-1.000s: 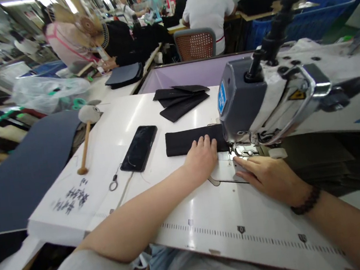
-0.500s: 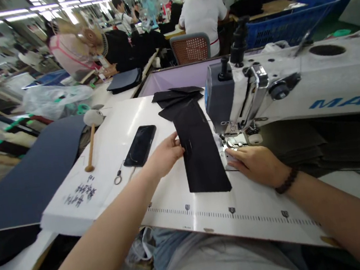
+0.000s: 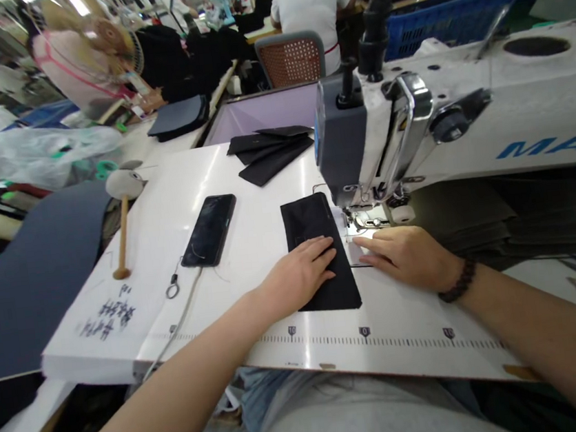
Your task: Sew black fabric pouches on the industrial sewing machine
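Note:
A black fabric strip point(image 3: 312, 221) lies lengthwise on the white sewing table point(image 3: 250, 248), its right edge beside the needle area of the sewing machine point(image 3: 414, 132). My left hand point(image 3: 302, 273) lies flat on the strip's near half, fingers stretched out. My right hand point(image 3: 407, 254), with a dark bead bracelet on the wrist, rests on the table just right of the strip, fingers extended toward the presser foot and touching the strip's edge.
A black phone point(image 3: 209, 230) with a cable lies left of the strip. A wooden mallet point(image 3: 121, 214) and a stack of black pieces point(image 3: 267, 150) sit further back. Dark blue sheet point(image 3: 25, 280) at left. Other people work at tables behind.
The strip, first lying crosswise under the machine, was swung round lengthwise and pushed toward the needle. My left hand went from its left edge to lying flat on top of it.

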A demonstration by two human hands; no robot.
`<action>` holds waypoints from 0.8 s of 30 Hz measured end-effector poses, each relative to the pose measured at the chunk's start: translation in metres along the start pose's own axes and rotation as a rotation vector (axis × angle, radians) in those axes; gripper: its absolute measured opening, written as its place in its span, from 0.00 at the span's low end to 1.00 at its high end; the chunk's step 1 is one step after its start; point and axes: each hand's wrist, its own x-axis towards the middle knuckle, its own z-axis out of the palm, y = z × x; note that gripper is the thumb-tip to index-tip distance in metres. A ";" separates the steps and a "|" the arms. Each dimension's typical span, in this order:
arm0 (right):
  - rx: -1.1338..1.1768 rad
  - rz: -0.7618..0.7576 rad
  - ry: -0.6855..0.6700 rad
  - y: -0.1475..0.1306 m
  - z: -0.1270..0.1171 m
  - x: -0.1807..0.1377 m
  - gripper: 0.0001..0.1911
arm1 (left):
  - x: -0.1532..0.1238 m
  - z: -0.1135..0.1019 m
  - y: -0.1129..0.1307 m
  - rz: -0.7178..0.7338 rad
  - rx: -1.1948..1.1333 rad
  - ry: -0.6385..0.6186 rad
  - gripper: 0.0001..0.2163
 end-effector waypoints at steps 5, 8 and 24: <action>-0.013 -0.084 -0.003 -0.001 -0.001 -0.002 0.15 | 0.023 0.007 -0.016 -0.057 -0.083 -0.007 0.16; -0.037 -0.087 0.007 -0.003 -0.002 -0.002 0.16 | 0.035 0.005 -0.026 -0.065 -0.128 -0.019 0.16; -0.046 0.018 -0.005 -0.006 0.003 0.002 0.12 | 0.054 0.005 -0.043 0.011 -0.234 0.000 0.15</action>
